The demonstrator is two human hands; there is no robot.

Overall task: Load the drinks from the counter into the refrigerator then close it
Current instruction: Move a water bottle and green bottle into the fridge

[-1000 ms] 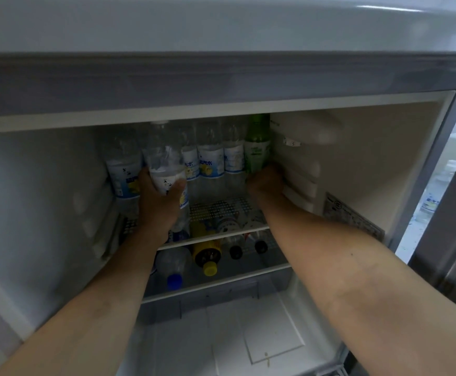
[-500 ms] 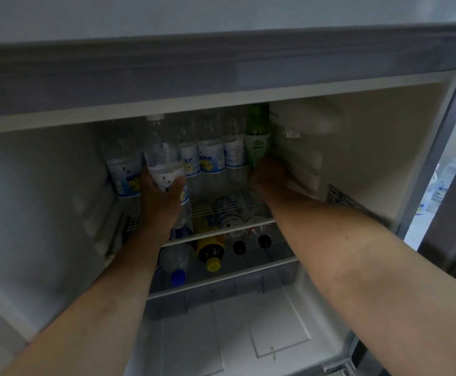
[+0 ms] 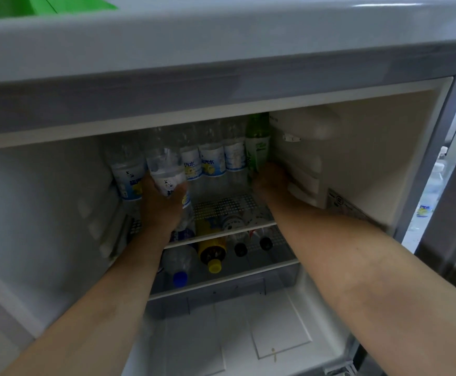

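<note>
- A clear bottle (image 3: 167, 172) is gripped by the left hand (image 3: 161, 207) on the refrigerator (image 3: 370, 164) upper shelf (image 3: 221, 207).
- The green bottle (image 3: 258, 147) is held by the right hand (image 3: 268, 180); its fingers are hidden.
- Bottles are laid flat on the lower shelf (image 3: 281, 263).

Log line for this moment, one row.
left hand: grips clear bottle | right hand: on green bottle | top shelf | fridge: open

You're at a kitchen-type spot: open fridge (image 3: 370, 147) w/ wire shelves (image 3: 221, 229), stocked w/ bottled drinks (image 3: 212, 164)
</note>
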